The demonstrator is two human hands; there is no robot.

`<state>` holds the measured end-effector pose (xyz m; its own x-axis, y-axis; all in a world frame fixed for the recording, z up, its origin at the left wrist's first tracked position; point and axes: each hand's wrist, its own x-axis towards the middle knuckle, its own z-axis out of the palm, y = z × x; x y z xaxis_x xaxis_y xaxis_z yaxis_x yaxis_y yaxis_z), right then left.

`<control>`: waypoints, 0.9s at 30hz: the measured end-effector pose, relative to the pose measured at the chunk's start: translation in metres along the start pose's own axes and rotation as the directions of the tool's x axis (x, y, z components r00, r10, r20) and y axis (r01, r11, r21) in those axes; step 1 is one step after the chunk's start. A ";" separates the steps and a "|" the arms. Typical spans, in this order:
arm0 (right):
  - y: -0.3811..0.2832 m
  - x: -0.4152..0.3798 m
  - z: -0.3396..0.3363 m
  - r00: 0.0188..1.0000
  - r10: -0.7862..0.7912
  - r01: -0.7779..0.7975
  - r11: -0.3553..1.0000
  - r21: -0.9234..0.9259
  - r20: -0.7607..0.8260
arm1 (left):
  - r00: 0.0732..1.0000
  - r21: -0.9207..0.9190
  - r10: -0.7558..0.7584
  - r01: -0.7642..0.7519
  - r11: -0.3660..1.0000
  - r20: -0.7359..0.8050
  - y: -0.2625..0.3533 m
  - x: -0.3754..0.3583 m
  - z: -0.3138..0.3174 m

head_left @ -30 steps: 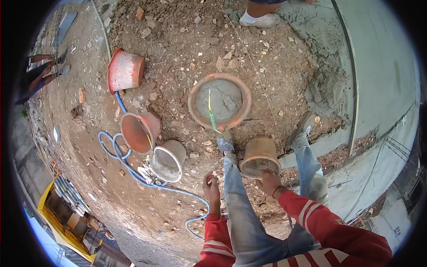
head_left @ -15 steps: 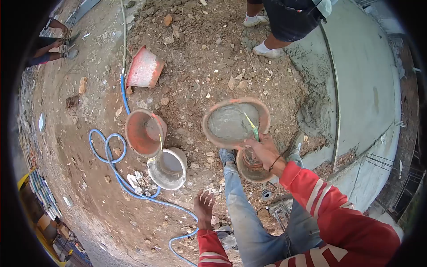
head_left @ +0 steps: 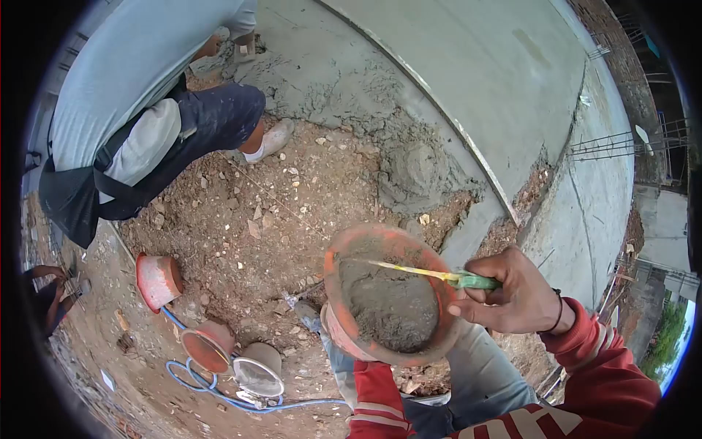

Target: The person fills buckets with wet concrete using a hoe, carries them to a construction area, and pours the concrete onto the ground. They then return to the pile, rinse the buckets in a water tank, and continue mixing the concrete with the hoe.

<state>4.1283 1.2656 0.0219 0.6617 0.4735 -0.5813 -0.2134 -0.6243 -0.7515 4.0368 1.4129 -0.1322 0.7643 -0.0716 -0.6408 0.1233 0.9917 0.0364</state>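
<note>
A reddish-orange bucket (head_left: 330, 282) of wet grey mortar (head_left: 387, 304) is lifted in front of my legs, its mouth tilted toward the camera. Across its mouth runs a yellow handle (head_left: 409, 269) with a green grip. My right hand (head_left: 521, 293) is closed around that green grip, beside the bucket's right rim. My left sleeve (head_left: 379, 395) leads up to the bucket's underside, where the bucket hides my left hand and its fingers.
A person (head_left: 139, 102) bends at the upper left over rough wet concrete (head_left: 424, 168). A long straight edge strip (head_left: 446, 121) borders the smooth slab (head_left: 504, 66). Other buckets (head_left: 159, 282) and a blue hose (head_left: 307, 401) lie at lower left. Rebar (head_left: 614, 146) sticks out at right.
The mortar bucket has risen off the ground toward me, with my right hand on its handle. My left hand has gone behind the bucket. The view has turned right.
</note>
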 end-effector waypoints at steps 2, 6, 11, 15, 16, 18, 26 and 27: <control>0.068 0.031 0.005 0.977 -0.091 0.052 0.979 -0.199 -0.193 | 0.810 -0.027 -0.185 0.240 0.970 0.557 -0.033 0.071 -0.024; 0.166 0.073 -0.008 0.961 -0.056 -0.024 0.959 -0.282 -0.271 | 0.997 0.122 -0.042 0.033 0.992 0.072 -0.104 0.115 -0.011; 0.249 0.121 -0.062 0.878 0.073 -0.115 0.991 -0.061 -0.473 | 0.985 0.264 0.032 0.014 0.964 -0.169 -0.160 0.150 -0.054; 0.289 0.147 -0.095 0.807 0.108 -0.065 0.993 0.095 -0.581 | 0.944 0.362 0.071 0.054 0.931 -0.323 -0.162 0.238 -0.077; 0.301 0.154 -0.105 0.790 0.099 -0.121 0.993 0.004 -0.605 | 0.913 0.394 0.085 0.087 0.915 -0.399 -0.160 0.266 -0.075; 0.325 0.172 -0.122 0.739 0.038 -0.102 0.993 -0.057 -0.673 | 0.890 0.447 0.123 0.098 0.889 -0.439 -0.160 0.289 -0.083; 0.459 0.197 -0.108 0.613 0.094 -0.317 0.939 -0.135 -0.785 | 0.881 0.660 0.335 -0.035 0.750 -0.334 -0.158 0.339 -0.095; 0.452 0.191 -0.099 0.602 0.201 -0.302 0.953 0.013 -0.773 | 0.847 0.656 0.271 0.116 0.746 -0.457 -0.162 0.326 -0.041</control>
<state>4.2292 1.0128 -0.3978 0.9107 -0.3212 -0.2598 -0.4129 -0.7296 -0.5451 4.2396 1.2335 -0.3785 0.3919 0.2567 -0.8834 0.5957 0.6609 0.4564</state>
